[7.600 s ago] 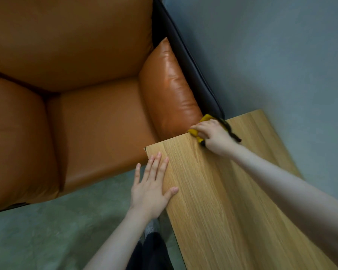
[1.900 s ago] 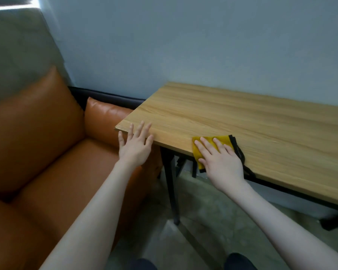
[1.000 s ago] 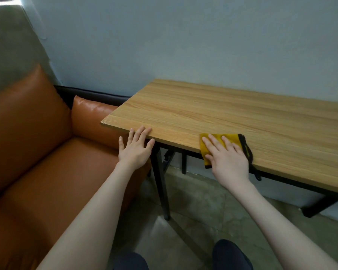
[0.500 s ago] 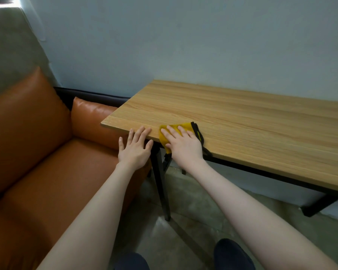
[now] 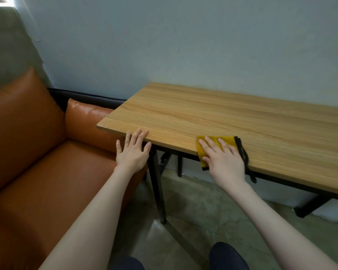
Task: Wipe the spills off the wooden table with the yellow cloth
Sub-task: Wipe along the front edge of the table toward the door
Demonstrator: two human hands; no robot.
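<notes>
While our flat right hand (image 5: 225, 162) presses the cloth (image 5: 215, 142) at the table's (image 5: 242, 121) lower-center edge and our open left hand (image 5: 133, 151) rests there holding nothing, we see no spills left.

The yellow cloth (image 5: 220, 142) has a black trim and a black loop hanging below the edge at its 5 o'clock corner. It lies flat at the near edge of the wooden surface (image 5: 232, 117), its 7 o'clock corner draped over that edge. The surface is light, long-grained wood on black legs, running from 9 o'clock toward 3 o'clock along the wall; no spills are discernible on it.
</notes>
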